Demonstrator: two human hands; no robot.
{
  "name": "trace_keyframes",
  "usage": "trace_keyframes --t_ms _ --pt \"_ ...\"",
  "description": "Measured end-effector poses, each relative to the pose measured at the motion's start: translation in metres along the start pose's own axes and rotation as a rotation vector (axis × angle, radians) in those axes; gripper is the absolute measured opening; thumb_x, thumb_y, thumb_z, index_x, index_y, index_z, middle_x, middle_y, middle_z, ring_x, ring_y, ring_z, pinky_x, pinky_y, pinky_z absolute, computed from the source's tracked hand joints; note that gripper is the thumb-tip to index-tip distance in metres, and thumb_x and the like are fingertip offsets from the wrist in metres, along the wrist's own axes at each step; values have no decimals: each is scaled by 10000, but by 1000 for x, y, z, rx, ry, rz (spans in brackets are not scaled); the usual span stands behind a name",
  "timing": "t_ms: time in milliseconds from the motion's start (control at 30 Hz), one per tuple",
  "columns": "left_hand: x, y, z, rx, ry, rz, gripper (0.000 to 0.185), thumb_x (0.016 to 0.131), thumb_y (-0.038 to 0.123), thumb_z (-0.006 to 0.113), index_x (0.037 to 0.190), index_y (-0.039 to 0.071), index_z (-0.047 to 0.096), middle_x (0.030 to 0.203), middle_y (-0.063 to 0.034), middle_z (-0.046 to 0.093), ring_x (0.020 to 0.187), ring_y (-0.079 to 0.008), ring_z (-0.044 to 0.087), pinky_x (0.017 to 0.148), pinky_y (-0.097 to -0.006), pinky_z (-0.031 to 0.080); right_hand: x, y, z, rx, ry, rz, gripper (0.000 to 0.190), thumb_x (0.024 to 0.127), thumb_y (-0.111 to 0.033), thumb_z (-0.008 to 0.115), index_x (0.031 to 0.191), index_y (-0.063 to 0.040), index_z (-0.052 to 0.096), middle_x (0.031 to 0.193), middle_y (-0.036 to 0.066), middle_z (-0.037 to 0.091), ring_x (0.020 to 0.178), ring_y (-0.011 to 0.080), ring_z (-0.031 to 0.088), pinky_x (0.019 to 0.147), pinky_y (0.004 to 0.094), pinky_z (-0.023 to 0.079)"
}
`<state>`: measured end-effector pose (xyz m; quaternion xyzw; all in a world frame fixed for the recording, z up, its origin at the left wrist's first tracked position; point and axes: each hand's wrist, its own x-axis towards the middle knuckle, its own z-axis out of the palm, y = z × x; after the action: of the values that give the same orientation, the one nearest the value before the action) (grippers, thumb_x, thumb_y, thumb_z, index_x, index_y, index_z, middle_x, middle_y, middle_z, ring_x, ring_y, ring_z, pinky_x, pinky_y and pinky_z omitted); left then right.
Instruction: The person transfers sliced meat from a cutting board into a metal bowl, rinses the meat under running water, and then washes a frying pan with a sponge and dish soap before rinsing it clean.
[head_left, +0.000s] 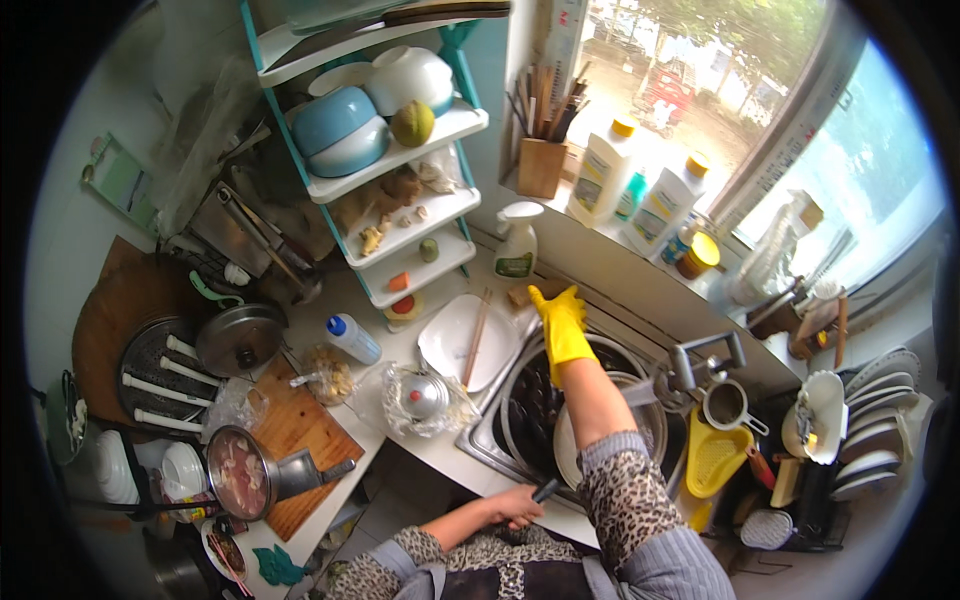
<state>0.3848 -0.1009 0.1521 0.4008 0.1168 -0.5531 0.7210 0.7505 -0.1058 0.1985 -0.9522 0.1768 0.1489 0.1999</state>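
My left hand (517, 506), bare, grips a black handle (547, 491) at the front edge of the sink. Whichever vessel the handle belongs to is partly hidden behind my right forearm. My right hand (562, 322) wears a yellow rubber glove and reaches over the sink to its back rim. Its fingers are spread beside a brown sponge-like piece (519, 295); I cannot tell if they touch. Below the forearm, the steel sink (480, 442) contains a dark pan (529, 405) and round metal vessels. A white plate (450, 337) with chopsticks (478, 341) lies left of the sink.
A spray bottle (517, 240) stands behind the sink, near a tiered shelf (420, 199). Right of the faucet (694, 364) are a yellow strainer basket (712, 454) and racked plates (874, 450). To the left, a cleaver (300, 476) and a pan of meat (240, 476) rest by a wooden board (300, 420).
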Motion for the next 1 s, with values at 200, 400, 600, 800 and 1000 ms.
trace_keyframes --t_ms 200,400,600,800,1000 --pt "-9 1 -5 -16 -7 71 226 866 85 605 897 115 383 537 38 367 378 -64 359 348 -266 302 33 -41 36 -214 39 102 1152 668 -677 761 1509 -60 272 1488 257 390 1393 421 353 1092 597 274" --pt "-20 3 -19 -18 -26 69 232 848 63 590 970 95 395 528 39 363 372 -66 352 346 -266 310 30 -27 53 -205 156 44 1046 705 -564 786 1480 -56 301 1438 175 485 1301 344 486 1080 539 310" --pt "-22 13 -15 17 -78 33 247 839 42 570 1009 88 397 529 39 370 377 -64 364 344 -265 315 52 1 57 -240 145 -29 649 874 -527 605 1345 -85 541 1283 183 639 1205 336 609 1037 526 386" --pt "-11 9 -20 85 -46 -73 222 848 42 594 921 121 400 537 39 378 375 -60 369 332 -261 307 33 23 50 351 408 -207 500 808 -263 714 1246 -66 577 1099 272 665 1059 460 622 882 506 514" --pt "-22 13 -22 36 19 -88 211 869 23 593 835 110 404 542 35 382 375 -71 367 332 -261 305 -144 83 -21 505 53 -669 639 866 -240 695 1426 -44 458 1225 280 613 1151 431 589 982 425 462"
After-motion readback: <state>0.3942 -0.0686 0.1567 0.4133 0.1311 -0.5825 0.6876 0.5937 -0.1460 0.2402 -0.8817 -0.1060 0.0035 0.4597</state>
